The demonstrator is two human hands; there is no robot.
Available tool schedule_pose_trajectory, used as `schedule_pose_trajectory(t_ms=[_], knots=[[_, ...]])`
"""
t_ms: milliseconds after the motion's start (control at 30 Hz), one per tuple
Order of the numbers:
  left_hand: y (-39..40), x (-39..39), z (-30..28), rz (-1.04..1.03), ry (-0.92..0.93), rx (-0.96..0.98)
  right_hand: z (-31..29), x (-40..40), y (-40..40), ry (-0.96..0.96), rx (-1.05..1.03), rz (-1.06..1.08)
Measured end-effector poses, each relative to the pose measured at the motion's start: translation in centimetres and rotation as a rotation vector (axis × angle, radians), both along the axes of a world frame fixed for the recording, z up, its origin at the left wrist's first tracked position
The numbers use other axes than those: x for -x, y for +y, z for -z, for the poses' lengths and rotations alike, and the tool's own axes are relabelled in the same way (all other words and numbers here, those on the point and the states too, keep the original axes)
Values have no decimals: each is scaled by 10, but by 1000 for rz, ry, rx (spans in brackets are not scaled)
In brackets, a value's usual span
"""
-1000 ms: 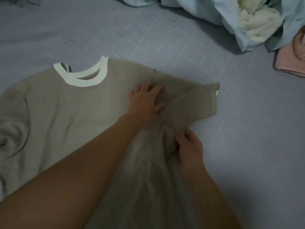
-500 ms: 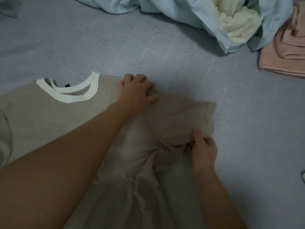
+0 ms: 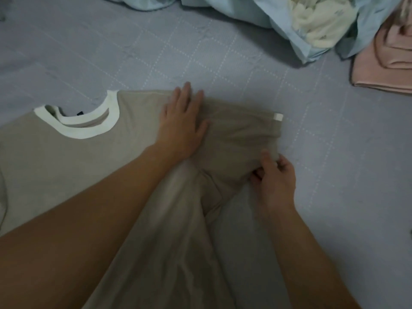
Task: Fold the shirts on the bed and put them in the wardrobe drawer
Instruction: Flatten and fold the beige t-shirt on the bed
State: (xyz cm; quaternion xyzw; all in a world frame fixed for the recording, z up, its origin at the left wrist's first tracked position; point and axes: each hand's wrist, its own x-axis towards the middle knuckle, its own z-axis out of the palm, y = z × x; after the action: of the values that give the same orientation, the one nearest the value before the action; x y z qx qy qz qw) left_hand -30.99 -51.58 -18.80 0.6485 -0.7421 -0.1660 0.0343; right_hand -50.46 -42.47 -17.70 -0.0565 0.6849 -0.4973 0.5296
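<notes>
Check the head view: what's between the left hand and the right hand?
Only the shirt's sleeve: the left hand presses flat near the shoulder, the right hand pinches the sleeve's lower corner. Nothing else lies between them in the head view.

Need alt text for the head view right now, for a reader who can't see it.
A beige T-shirt lies on a grey bed; the left hand presses its shoulder flat while the right hand pinches the sleeve's lower corner. Folded pink cloth sits at the far right.
</notes>
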Motion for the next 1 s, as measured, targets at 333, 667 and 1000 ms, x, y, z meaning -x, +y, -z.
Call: schedule_pose_trajectory(t_ms=[333,667,1000], knots=[[19,11,29,-7,-117,-53,16,-16,52,237,-245,-442],[206,-41,12,-271,-53,-178,9,-24,128,149,-264,-635],[452,-68,-29,-558,-19,-351,-31,-4,308,547,-505,-1346]])
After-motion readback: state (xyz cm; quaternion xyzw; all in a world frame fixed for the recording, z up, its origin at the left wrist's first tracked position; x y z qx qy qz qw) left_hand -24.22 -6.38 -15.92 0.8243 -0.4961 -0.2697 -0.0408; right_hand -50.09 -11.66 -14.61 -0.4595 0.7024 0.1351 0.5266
